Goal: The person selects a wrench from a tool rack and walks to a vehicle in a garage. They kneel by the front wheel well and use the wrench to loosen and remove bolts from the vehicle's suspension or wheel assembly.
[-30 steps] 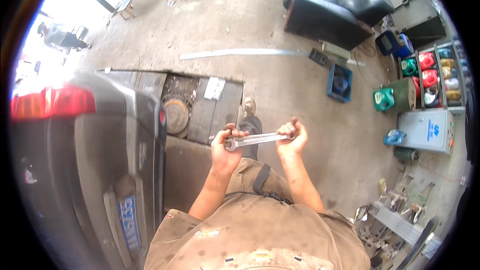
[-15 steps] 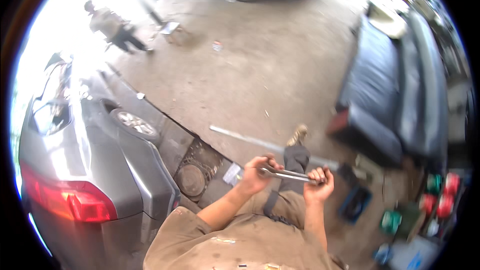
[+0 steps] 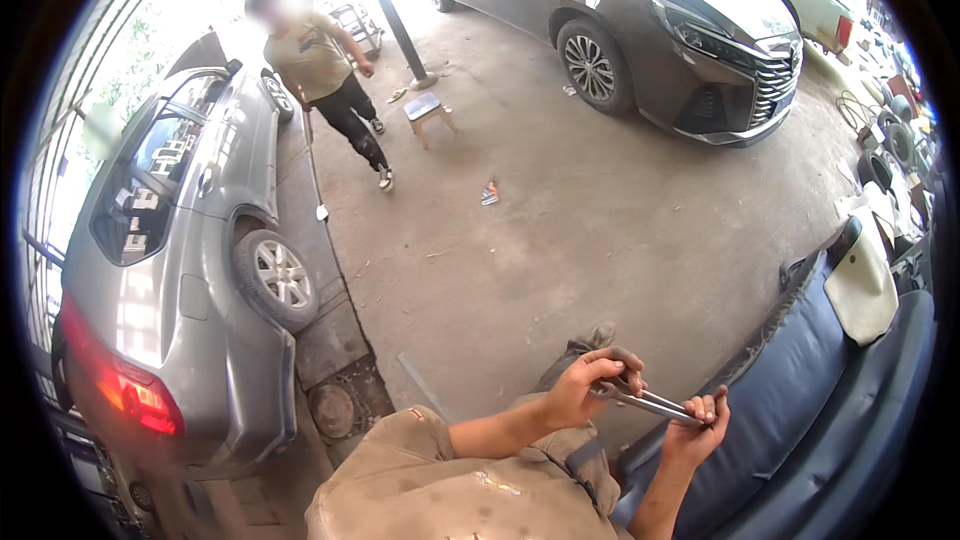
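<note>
In front of my body I hold a long steel wrench (image 3: 658, 405) crosswise, sloping down to the right. My left hand (image 3: 598, 380) is closed around its left end, where a jaw-like head shows beside the fingers. The right end rests in my right hand (image 3: 706, 424), fingers curled over it. Two bright parallel edges run along the shaft; whether a second wrench lies against it I cannot tell. Both hands are above my lap and legs, close to a blue padded seat (image 3: 760, 420) on the right.
A grey car (image 3: 215, 310) with a lit tail light stands at left, beside a floor groove and a round metal cover (image 3: 335, 410). Another person (image 3: 320, 60) walks near a small stool (image 3: 424, 107). A dark car (image 3: 640, 30) is parked ahead; tyres (image 3: 898, 145) lie at right.
My view has swung up and to the right, bringing more of the dark car and the seat in. The person at left appears nearer. Both hands still hold the wrench, now tilted more steeply.
</note>
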Demonstrator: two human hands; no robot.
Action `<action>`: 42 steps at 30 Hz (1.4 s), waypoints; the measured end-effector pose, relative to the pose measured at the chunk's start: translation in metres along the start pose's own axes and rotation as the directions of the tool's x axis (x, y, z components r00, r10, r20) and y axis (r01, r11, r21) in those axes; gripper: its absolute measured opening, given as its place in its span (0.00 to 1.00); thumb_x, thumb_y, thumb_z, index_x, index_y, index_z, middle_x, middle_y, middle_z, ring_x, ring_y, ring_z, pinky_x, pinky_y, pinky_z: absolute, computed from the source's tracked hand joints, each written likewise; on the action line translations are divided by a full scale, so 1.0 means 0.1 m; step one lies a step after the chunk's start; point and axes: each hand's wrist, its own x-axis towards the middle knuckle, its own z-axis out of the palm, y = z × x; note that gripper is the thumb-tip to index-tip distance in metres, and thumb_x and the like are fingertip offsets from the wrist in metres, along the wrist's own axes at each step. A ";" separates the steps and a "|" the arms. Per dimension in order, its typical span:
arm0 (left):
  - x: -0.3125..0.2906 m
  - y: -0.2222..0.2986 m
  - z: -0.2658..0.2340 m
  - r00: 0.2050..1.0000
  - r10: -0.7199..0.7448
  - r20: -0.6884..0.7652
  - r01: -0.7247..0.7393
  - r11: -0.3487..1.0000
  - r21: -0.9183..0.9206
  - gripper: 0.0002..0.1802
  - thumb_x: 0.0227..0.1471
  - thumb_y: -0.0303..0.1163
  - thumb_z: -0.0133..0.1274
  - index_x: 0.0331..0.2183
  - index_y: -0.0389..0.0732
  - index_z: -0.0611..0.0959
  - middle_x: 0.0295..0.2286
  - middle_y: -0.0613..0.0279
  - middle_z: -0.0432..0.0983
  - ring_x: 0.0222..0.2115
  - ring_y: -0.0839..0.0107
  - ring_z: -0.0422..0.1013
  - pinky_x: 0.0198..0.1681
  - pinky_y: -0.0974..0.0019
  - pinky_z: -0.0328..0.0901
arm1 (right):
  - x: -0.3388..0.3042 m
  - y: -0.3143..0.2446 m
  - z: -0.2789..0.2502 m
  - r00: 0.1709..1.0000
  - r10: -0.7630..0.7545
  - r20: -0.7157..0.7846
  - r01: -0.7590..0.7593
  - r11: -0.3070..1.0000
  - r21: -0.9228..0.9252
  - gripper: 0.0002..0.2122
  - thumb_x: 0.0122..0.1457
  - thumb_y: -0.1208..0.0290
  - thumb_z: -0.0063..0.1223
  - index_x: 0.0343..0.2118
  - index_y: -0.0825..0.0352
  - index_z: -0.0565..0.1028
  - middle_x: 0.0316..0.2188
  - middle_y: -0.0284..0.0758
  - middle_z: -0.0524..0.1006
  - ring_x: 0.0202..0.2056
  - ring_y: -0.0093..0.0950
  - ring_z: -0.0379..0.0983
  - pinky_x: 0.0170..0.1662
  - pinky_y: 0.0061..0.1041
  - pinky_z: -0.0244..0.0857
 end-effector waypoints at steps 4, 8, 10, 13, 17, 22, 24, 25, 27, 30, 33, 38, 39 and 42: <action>2.12 -0.17 -0.55 0.884 -0.204 -0.420 0.070 0.947 -0.313 0.13 0.54 0.29 0.42 0.38 0.33 0.77 0.28 0.56 0.76 0.34 0.62 0.71 0.48 0.56 0.64 | 2.17 -0.11 0.16 0.934 0.067 -0.350 -0.097 0.993 -0.069 0.06 0.58 0.71 0.49 0.35 0.66 0.74 0.15 0.25 0.67 0.17 0.20 0.65 0.29 0.23 0.67; 4.04 -0.32 -0.84 0.696 -0.424 -0.579 0.077 0.847 -0.526 0.10 0.49 0.28 0.44 0.33 0.36 0.77 0.25 0.58 0.72 0.29 0.61 0.68 0.45 0.56 0.64 | 3.63 -0.54 0.15 0.728 0.219 -0.650 -0.173 0.976 0.134 0.06 0.56 0.73 0.47 0.35 0.67 0.74 0.13 0.26 0.66 0.19 0.23 0.65 0.37 0.30 0.67; 5.02 -0.22 -0.03 0.774 -0.394 -0.496 0.159 0.879 -0.450 0.10 0.49 0.28 0.43 0.32 0.37 0.78 0.26 0.58 0.72 0.29 0.61 0.68 0.44 0.57 0.65 | 4.19 -1.10 0.78 0.797 0.141 -0.588 -0.073 0.988 0.138 0.06 0.57 0.74 0.46 0.35 0.67 0.74 0.13 0.26 0.66 0.20 0.23 0.66 0.37 0.30 0.68; 6.32 -0.15 0.77 0.918 -0.321 -0.233 0.276 0.939 -0.204 0.10 0.50 0.29 0.43 0.32 0.38 0.78 0.26 0.57 0.73 0.31 0.60 0.70 0.49 0.55 0.62 | 5.06 -1.95 1.47 0.971 -0.008 -0.239 0.074 0.960 0.269 0.08 0.62 0.72 0.42 0.37 0.66 0.75 0.13 0.26 0.64 0.20 0.21 0.65 0.37 0.27 0.68; 8.26 -0.83 0.91 0.916 -0.395 -0.069 0.392 0.918 -0.058 0.09 0.51 0.30 0.45 0.32 0.39 0.79 0.26 0.57 0.75 0.33 0.61 0.71 0.51 0.54 0.62 | 6.66 -2.89 1.46 0.978 -0.205 -0.047 0.210 0.930 0.300 0.09 0.64 0.71 0.40 0.37 0.65 0.75 0.14 0.26 0.65 0.21 0.21 0.65 0.37 0.28 0.69; 10.74 -2.17 0.05 0.589 -0.556 -0.587 0.399 0.831 -0.387 0.08 0.48 0.29 0.46 0.31 0.39 0.78 0.26 0.61 0.73 0.28 0.64 0.69 0.45 0.53 0.66 | 9.26 -3.61 0.48 0.734 0.138 -0.665 0.146 0.924 0.353 0.07 0.56 0.71 0.47 0.34 0.66 0.75 0.16 0.29 0.68 0.22 0.28 0.67 0.39 0.35 0.67; 11.68 -2.21 0.26 0.560 -0.567 -0.603 0.425 0.822 -0.378 0.10 0.47 0.29 0.46 0.32 0.38 0.79 0.27 0.60 0.74 0.29 0.62 0.69 0.46 0.53 0.65 | 10.02 -3.97 0.75 0.761 0.105 -0.640 0.130 0.942 0.310 0.07 0.56 0.70 0.47 0.35 0.65 0.74 0.15 0.28 0.67 0.24 0.27 0.68 0.39 0.33 0.67; 12.15 -2.20 0.68 0.616 -0.578 -0.535 0.467 0.815 -0.342 0.09 0.47 0.29 0.46 0.31 0.39 0.79 0.27 0.60 0.74 0.29 0.62 0.69 0.47 0.54 0.64 | 10.24 -4.41 1.10 0.763 0.050 -0.644 0.142 0.959 0.243 0.07 0.56 0.70 0.48 0.35 0.65 0.74 0.15 0.28 0.67 0.24 0.26 0.68 0.39 0.32 0.67; 13.04 -2.19 1.68 0.662 -0.634 -0.400 0.555 0.773 -0.308 0.09 0.47 0.30 0.46 0.29 0.39 0.79 0.26 0.60 0.74 0.31 0.62 0.69 0.49 0.55 0.62 | 10.65 -5.20 1.77 0.839 -0.042 -0.543 0.213 0.943 0.256 0.07 0.58 0.70 0.48 0.37 0.64 0.73 0.15 0.27 0.65 0.24 0.24 0.68 0.39 0.28 0.68; 14.25 -2.20 2.42 0.888 -0.456 -0.060 0.460 0.880 0.116 0.11 0.50 0.33 0.44 0.31 0.39 0.79 0.29 0.58 0.75 0.34 0.61 0.71 0.51 0.55 0.62 | 11.67 -6.15 2.52 0.954 -0.261 -0.145 0.290 0.927 0.239 0.08 0.64 0.71 0.41 0.39 0.65 0.73 0.16 0.27 0.65 0.25 0.23 0.66 0.40 0.27 0.66; 15.69 -2.63 2.44 0.947 -0.292 0.137 0.267 0.948 0.171 0.14 0.52 0.31 0.42 0.36 0.36 0.79 0.29 0.54 0.76 0.34 0.60 0.73 0.49 0.52 0.63 | 13.09 -6.82 2.70 0.922 -0.367 0.120 0.349 0.925 0.150 0.09 0.66 0.70 0.39 0.42 0.66 0.72 0.17 0.27 0.64 0.25 0.22 0.64 0.42 0.27 0.65; 18.27 -3.42 1.51 0.652 -0.563 -0.508 0.469 0.826 -0.314 0.10 0.50 0.30 0.45 0.31 0.41 0.82 0.24 0.62 0.77 0.28 0.65 0.72 0.43 0.52 0.67 | 15.95 -7.46 2.38 0.773 0.067 -0.631 0.006 0.994 0.112 0.08 0.62 0.70 0.46 0.39 0.67 0.73 0.15 0.27 0.65 0.23 0.25 0.65 0.41 0.31 0.66; 18.66 -3.64 1.38 0.647 -0.580 -0.495 0.462 0.815 -0.351 0.10 0.48 0.31 0.45 0.29 0.42 0.81 0.23 0.61 0.76 0.27 0.64 0.72 0.42 0.51 0.69 | 16.28 -7.59 2.27 0.705 0.093 -0.704 0.022 0.988 0.153 0.07 0.61 0.70 0.48 0.38 0.67 0.73 0.15 0.27 0.64 0.22 0.25 0.65 0.40 0.32 0.67; 20.14 -3.74 2.15 0.643 -0.604 -0.472 0.507 0.797 -0.329 0.09 0.48 0.31 0.46 0.30 0.41 0.79 0.24 0.62 0.74 0.27 0.63 0.70 0.40 0.52 0.69 | 17.34 -8.40 2.95 0.707 0.063 -0.705 0.023 0.993 0.112 0.06 0.61 0.69 0.49 0.37 0.65 0.73 0.13 0.25 0.63 0.21 0.23 0.64 0.40 0.32 0.67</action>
